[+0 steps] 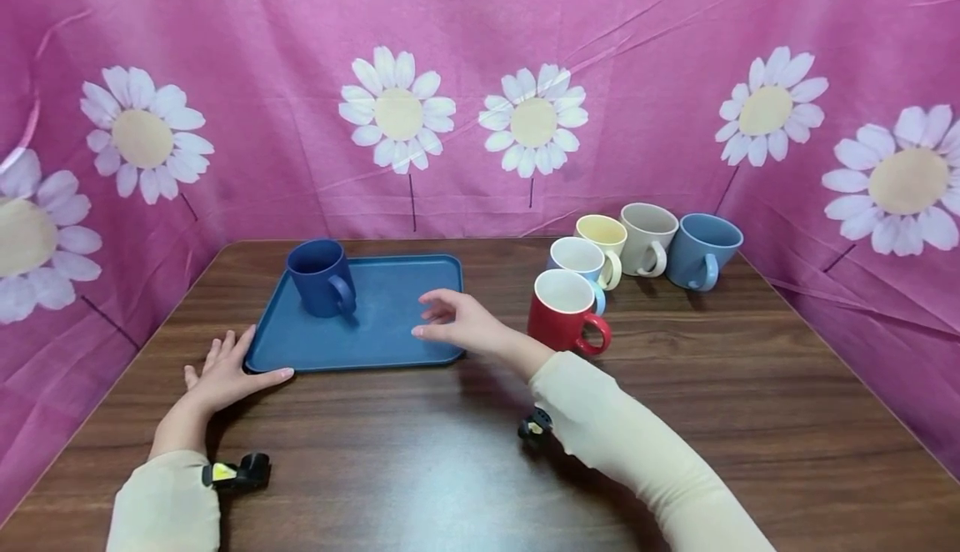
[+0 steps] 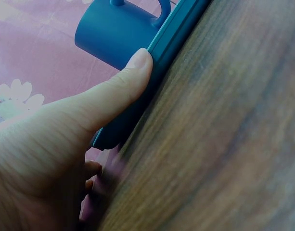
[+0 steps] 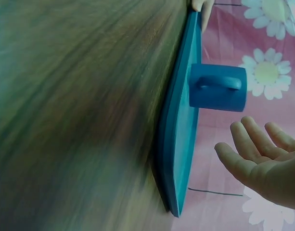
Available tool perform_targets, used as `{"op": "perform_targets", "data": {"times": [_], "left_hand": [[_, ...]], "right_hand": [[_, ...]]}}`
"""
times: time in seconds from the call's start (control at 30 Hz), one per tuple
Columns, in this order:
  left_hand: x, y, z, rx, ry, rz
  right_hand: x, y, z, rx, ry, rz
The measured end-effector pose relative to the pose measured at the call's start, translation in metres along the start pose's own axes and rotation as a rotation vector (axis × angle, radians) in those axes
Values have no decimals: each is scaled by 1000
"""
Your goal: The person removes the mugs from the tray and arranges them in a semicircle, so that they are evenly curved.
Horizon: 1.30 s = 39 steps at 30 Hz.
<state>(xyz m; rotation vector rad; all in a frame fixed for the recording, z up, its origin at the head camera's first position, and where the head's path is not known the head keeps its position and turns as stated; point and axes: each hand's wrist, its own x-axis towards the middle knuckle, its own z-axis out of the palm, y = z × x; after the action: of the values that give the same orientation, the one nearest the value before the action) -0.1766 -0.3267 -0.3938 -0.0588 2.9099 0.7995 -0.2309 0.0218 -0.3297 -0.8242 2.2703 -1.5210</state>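
Observation:
A blue tray lies on the table with a dark blue mug upright at its left end, handle towards the right. My left hand rests at the tray's near left corner, thumb along the front edge and the other fingers spread by the left side. In the left wrist view the thumb lies against the tray rim. Over the tray's right end, my right hand hovers with relaxed fingers and nothing in them. The right wrist view shows that hand apart from the mug.
Right of the tray stand a red mug, a light blue mug, a yellow mug, a grey mug and a blue mug, close together. A pink flowered cloth hangs behind the wooden table.

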Motion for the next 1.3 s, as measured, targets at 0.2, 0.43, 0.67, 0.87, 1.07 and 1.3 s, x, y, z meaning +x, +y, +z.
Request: {"op": "perform_targets", "data": {"times": [0.2, 0.43, 0.67, 0.87, 1.07, 1.3], "left_hand": [[1, -1, 0, 6, -2, -3], [0, 1, 0, 1, 1, -6], [1, 2, 1, 3, 2, -11], [2, 1, 0, 10, 10, -10], [3, 1, 0, 9, 14, -13], [2, 2, 1, 17, 21, -18]], "right_hand": [[29, 8, 13, 23, 45, 81], [50, 9, 19, 35, 108, 154], [66, 7, 26, 23, 126, 173], [80, 2, 38, 69, 129, 177], [91, 0, 56, 185, 130, 222], [96, 3, 73, 215, 117, 211]]}}
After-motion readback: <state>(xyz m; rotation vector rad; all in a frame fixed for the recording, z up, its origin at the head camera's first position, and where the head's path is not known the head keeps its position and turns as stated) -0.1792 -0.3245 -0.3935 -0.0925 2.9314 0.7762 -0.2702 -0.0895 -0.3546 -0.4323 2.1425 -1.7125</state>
